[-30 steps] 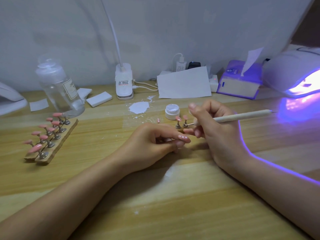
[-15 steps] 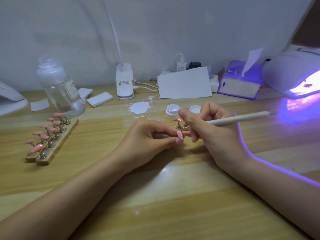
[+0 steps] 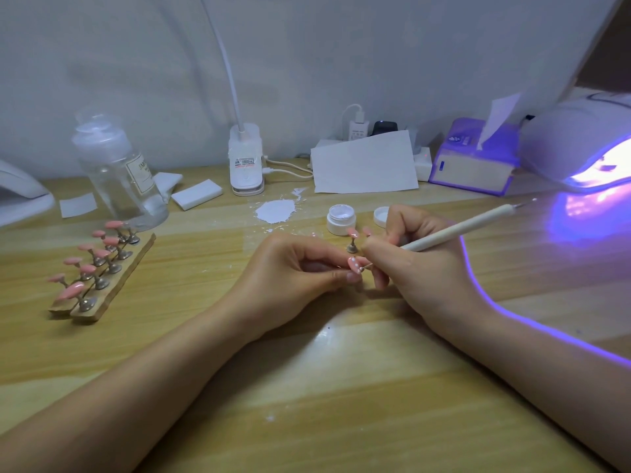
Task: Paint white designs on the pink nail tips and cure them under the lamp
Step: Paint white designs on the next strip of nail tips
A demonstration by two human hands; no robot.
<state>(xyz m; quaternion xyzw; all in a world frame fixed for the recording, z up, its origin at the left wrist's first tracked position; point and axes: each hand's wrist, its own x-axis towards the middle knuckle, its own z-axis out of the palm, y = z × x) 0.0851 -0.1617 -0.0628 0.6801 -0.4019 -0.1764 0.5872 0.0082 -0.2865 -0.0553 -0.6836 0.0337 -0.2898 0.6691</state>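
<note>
My left hand [image 3: 293, 274] pinches a pink nail tip [image 3: 354, 265] that carries small white dots. My right hand [image 3: 413, 264] grips a white dotting pen [image 3: 461, 230], its metal point touching that tip. Just behind my fingers, two more pink tips [image 3: 353, 237] stand on small metal stems. An open white paint jar [image 3: 341, 218] and its lid [image 3: 381, 216] sit beyond them. A wooden holder [image 3: 109, 281] at the left carries several pink tips on stems. The curing lamp [image 3: 580, 148] glows purple at the far right.
A clear bottle [image 3: 119, 169] stands behind the holder. A clip lamp base [image 3: 246, 162], white paper [image 3: 365, 163], a tissue box [image 3: 474, 162] and chargers line the wall. A white paint smear [image 3: 275, 210] and white pads [image 3: 196, 194] lie on the wooden desk.
My right hand dropped from near the jar down to my left hand, bringing the pen point onto the pinched tip. The lid came into view behind it.
</note>
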